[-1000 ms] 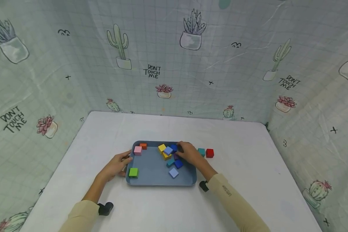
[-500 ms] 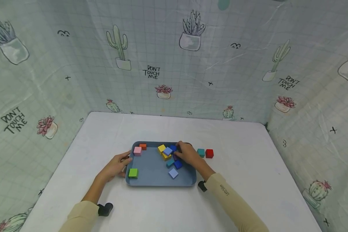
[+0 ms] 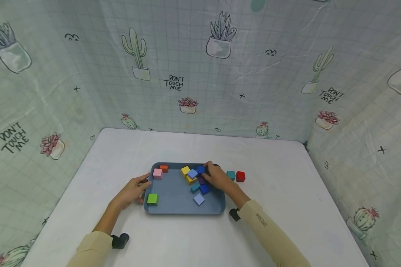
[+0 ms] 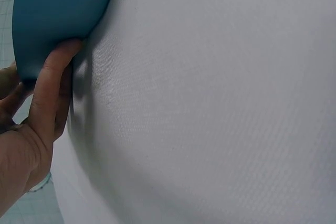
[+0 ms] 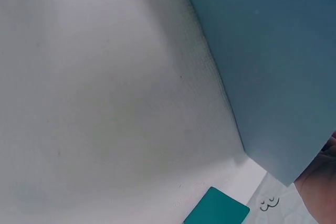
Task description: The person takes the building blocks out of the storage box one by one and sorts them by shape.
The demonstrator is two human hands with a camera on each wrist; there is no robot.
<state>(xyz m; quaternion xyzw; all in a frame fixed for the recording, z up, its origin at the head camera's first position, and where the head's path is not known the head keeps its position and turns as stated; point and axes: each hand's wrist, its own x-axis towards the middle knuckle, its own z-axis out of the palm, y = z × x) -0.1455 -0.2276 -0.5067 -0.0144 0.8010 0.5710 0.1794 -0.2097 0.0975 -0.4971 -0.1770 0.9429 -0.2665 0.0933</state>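
Observation:
A blue-grey tray holds several coloured cubes. My left hand grips its left side, fingers against the outer wall in the left wrist view. Over the tray's far right part, my right hand pinches a dark blue cube between thumb and forefinger. A purple cube lies just below the thumb. Beside these are a light blue cube, yellow cubes, a teal block and another dark blue cube. The right wrist view mostly shows the tray's outer wall, which hides the fingertips.
On the tray's left are an orange cube, a pink cube and a green cube. Another light blue cube lies near its front. Outside, right of the tray, a teal cube and a red cube stand on the white table.
My right hand and the dark blue cube have shifted very slightly to the right and away. The left hand stays at the tray's side.

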